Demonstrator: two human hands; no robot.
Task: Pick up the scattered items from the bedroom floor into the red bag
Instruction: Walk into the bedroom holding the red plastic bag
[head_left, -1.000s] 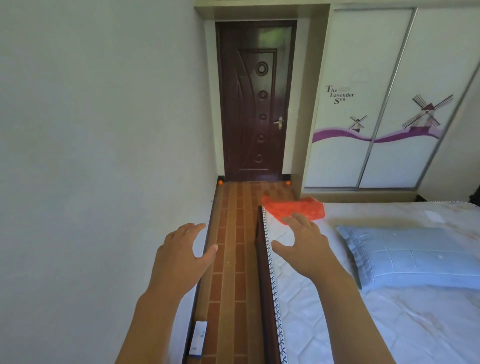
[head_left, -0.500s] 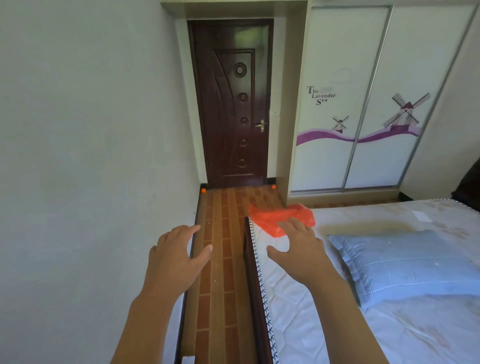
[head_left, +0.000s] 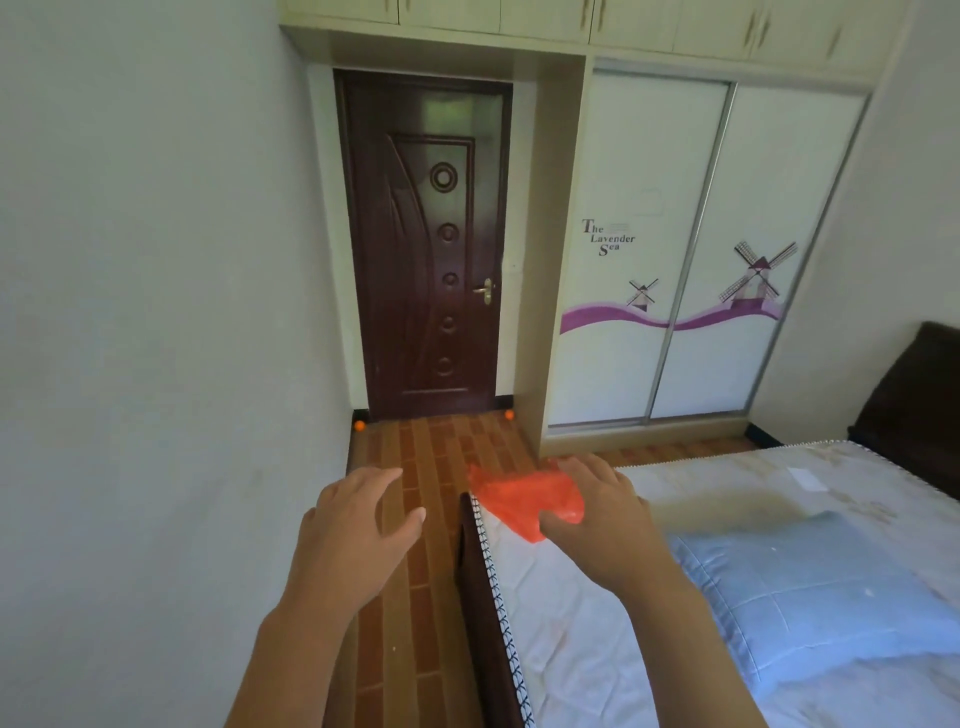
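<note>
1. The fingers (head_left: 592, 470) of the right hand (head_left: 605, 519) were spread and only loosely bent over the red bag (head_left: 524, 501), the thumb at its near edge. They did not yet look closed on it, and whether they touched the plastic could not be told.
2. The left hand (head_left: 358, 525) hung open over the floor (head_left: 441, 452) strip between wall and bed, fingers straight, holding nothing.
3. The red bag lay crumpled on the corner of the mattress (head_left: 561, 597), at the bed's foot end, partly hidden under the right hand.
4. It looked like thin plastic film: very light, limp and a little slippery. It would probably collapse in the hand, not keep a shape. A pinch on a gathered fold or near the mouth seemed the best hold, so it could be shaken open later.
5. Farther out, two small orange balls sat on the floor by the door (head_left: 423, 249), one (head_left: 359, 425) at its left corner, the other (head_left: 509, 414) at its right. A blue pillow (head_left: 810, 587) lay on the bed near the right forearm.
</note>
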